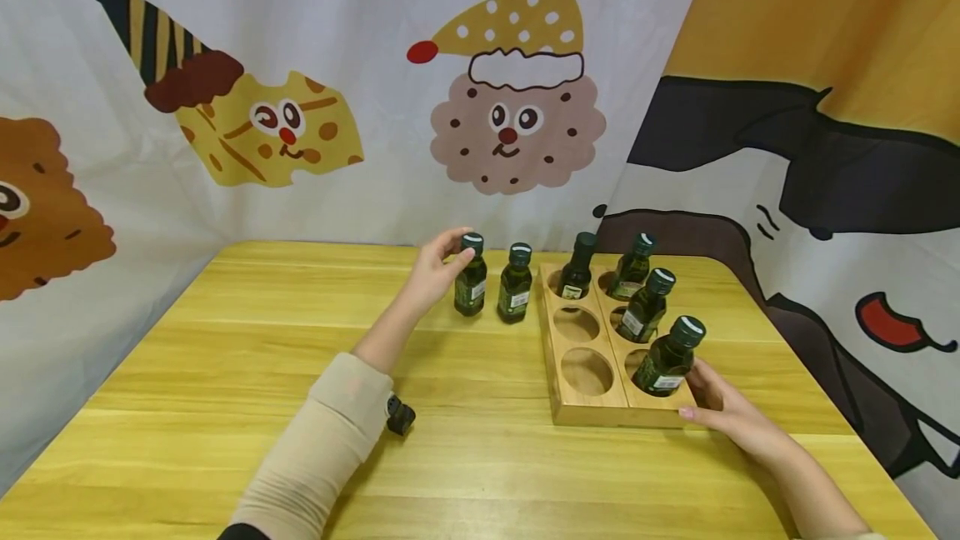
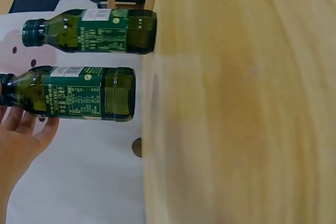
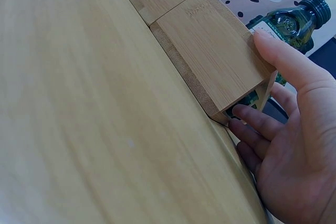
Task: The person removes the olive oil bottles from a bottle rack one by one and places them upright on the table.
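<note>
By the left hand (image 1: pixel 431 275), a green bottle (image 1: pixel 470 286) is grasped at its cap and neck, the upright body being seen below the fingertips. A second bottle (image 1: pixel 514 290) is placed on the counter (image 1: pixel 247 340) just right of that hand. Farther right, a wooden rack (image 1: pixel 622 417) is gripped at its near corner by the right hand (image 1: pixel 738 423); four bottles are seated in it, the nearest one (image 1: pixel 666 363) just left of that hand.
</note>
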Tool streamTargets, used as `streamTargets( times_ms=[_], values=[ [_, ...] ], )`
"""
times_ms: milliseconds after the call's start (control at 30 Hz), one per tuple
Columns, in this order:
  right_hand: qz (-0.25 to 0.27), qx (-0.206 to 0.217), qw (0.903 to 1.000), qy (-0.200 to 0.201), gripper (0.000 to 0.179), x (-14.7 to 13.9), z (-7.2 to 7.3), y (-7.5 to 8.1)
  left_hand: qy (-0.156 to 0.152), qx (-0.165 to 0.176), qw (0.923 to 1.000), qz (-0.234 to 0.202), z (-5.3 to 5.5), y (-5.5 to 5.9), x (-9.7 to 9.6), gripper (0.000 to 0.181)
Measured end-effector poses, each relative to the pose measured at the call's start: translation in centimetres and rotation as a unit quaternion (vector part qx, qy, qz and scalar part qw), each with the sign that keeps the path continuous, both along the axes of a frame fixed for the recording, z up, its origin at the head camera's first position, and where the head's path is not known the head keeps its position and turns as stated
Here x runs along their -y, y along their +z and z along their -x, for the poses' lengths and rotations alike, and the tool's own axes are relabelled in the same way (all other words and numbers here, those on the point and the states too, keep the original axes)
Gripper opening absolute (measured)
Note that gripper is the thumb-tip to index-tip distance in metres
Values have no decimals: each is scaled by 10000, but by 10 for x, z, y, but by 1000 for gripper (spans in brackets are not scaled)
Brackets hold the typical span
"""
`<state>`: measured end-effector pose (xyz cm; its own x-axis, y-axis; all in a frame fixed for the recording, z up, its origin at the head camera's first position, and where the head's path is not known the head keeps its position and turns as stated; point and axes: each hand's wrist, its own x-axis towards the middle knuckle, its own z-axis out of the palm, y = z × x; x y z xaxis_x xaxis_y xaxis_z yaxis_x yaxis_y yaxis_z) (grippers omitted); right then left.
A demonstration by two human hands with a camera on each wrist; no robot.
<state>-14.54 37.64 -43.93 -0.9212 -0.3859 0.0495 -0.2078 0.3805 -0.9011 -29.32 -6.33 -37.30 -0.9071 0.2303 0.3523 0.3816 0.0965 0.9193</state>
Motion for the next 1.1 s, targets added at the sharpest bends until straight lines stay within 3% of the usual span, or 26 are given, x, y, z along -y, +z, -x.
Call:
streamTargets(
  times_ms=[367, 533, 733, 900, 1033, 1100],
  values=[
    [-15, -28, 10000, 12, 75, 2, 0, -2, 124, 191, 9997, 80, 1, -16, 1, 38],
    [-18, 59, 10000, -32, 76, 2, -1, -2, 132, 264, 9995, 63, 0, -14, 3, 42],
    [-1, 71, 10000, -17, 78, 1, -1, 0, 143, -370, 9989, -265, -19, 26, -1, 42],
    [-37, 57, 10000, -43, 78, 0, 0, -1, 222, -708, 9967, -314, -38, 58, -20, 41],
    [-51, 58, 10000, -40, 78, -2, 1, -2, 33, -873, 9956, -337, -52, 71, -40, 43],
    [-48, 41, 10000, -11, 78, -3, 2, -3, -106, -856, 9957, -346, -53, 71, -52, 45]
  ],
)
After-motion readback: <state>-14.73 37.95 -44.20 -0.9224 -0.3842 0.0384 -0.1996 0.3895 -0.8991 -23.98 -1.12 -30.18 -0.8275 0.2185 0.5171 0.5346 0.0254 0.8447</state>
